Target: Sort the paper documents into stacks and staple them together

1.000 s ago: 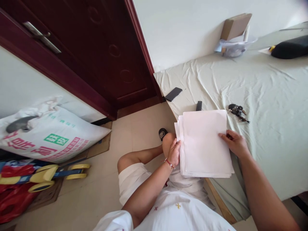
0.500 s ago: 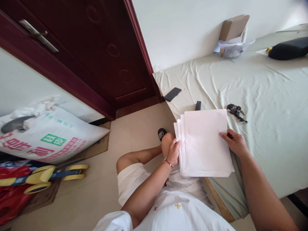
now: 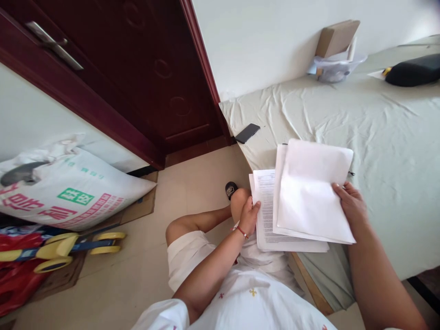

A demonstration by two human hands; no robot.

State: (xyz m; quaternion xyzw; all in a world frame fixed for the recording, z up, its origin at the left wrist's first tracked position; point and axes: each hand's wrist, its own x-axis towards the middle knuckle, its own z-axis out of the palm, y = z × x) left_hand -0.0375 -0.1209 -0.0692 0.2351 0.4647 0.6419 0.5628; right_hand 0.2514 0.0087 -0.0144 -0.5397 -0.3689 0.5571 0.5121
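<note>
A stack of white paper sheets [image 3: 266, 215] lies at the near corner of a bed covered in a pale green sheet [image 3: 378, 133]. My left hand [image 3: 248, 216] holds the stack's left edge, over my bare knee. My right hand [image 3: 351, 206] grips a couple of upper sheets [image 3: 309, 192] at their right edge and has them lifted and shifted right. Below them a printed page shows on the stack.
A dark phone [image 3: 247, 133] lies on the bed near the dark red door [image 3: 137, 68]. A plastic bowl with a cardboard box [image 3: 335, 55] and a black object [image 3: 412, 69] sit at the far side. A printed sack [image 3: 68, 192] and yellow-wheeled toy [image 3: 68, 247] lie on the floor.
My right hand has lifted the top sheets and pulled them rightward, uncovering a printed page. The keys and small black item on the bed are now hidden behind the raised sheets.
</note>
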